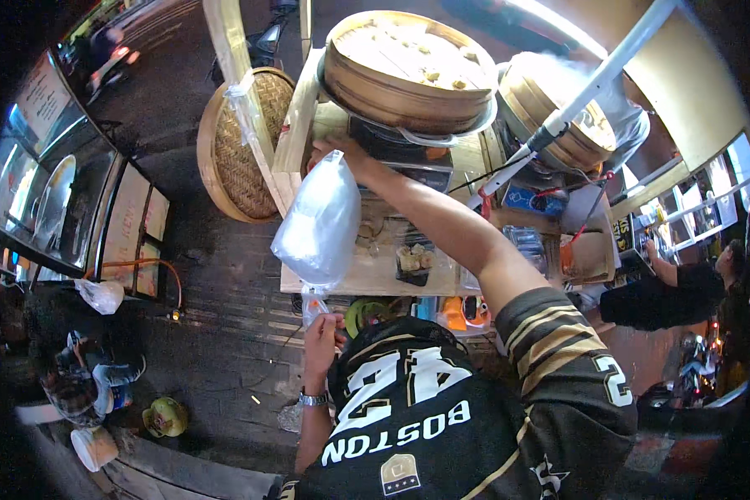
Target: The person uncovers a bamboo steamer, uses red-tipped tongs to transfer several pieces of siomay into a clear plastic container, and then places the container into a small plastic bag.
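My right hand point(335, 152) is stretched forward and pinches the top of a clear plastic bag point(321, 221). The bag hangs puffed with air in front of a wooden stall counter point(367, 282). My left hand point(321, 332), with a watch on its wrist, grips the bag's narrow lower end just below the counter's edge. Above my right hand sits a big round bamboo steamer point(408, 71) with several dumplings inside. A small clear box of dumplings point(414, 260) lies on the counter, to the right of the bag.
A second steamer point(558, 117) stands right of the first, crossed by a slanted metal pole point(587, 87). A woven round lid point(242, 154) leans on a wooden post at the left. Another person point(683, 292) works at the right; someone sits low left point(87, 379) beside a glass case point(50, 200).
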`<state>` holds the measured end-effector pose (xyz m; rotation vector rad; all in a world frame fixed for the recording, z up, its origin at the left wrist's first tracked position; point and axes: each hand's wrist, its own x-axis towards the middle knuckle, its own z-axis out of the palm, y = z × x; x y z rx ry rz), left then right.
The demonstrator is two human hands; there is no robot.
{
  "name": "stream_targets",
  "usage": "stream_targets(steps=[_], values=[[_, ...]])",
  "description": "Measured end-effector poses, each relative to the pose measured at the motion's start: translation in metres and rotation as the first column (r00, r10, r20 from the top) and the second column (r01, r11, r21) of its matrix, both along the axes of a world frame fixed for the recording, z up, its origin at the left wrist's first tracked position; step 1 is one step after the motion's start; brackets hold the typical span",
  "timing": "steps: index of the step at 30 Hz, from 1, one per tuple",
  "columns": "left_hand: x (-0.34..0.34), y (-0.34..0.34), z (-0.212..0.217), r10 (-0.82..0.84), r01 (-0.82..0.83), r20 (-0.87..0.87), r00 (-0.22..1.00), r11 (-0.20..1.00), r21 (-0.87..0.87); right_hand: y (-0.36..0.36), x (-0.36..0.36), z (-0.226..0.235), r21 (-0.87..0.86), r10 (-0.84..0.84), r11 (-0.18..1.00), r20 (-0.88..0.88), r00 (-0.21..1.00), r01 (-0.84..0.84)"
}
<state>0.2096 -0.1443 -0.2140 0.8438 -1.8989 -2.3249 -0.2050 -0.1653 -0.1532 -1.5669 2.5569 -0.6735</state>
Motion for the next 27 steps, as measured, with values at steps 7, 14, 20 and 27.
stream_targets(steps=[7,14,20,27], values=[[-0.072,0.038,0.012,-0.251,0.250,-0.009,0.968,0.968,-0.034,0.078,0.080,0.052,-0.266,-0.073,0.964,-0.341,0.937,-0.022],[-0.128,0.079,-0.055,-0.328,0.320,-0.170,0.929,0.945,-0.072,0.241,0.152,0.015,-0.561,-0.556,0.616,0.187,0.810,0.552],[-0.159,0.086,-0.081,-0.336,0.247,-0.138,0.931,0.864,-0.439,0.291,0.165,-0.041,-0.133,-0.622,0.782,-0.118,0.774,0.609],[-0.170,0.087,-0.064,-0.260,0.242,-0.152,0.954,0.962,-0.124,0.289,0.155,-0.063,-0.159,-0.612,0.786,-0.064,0.788,0.597]])
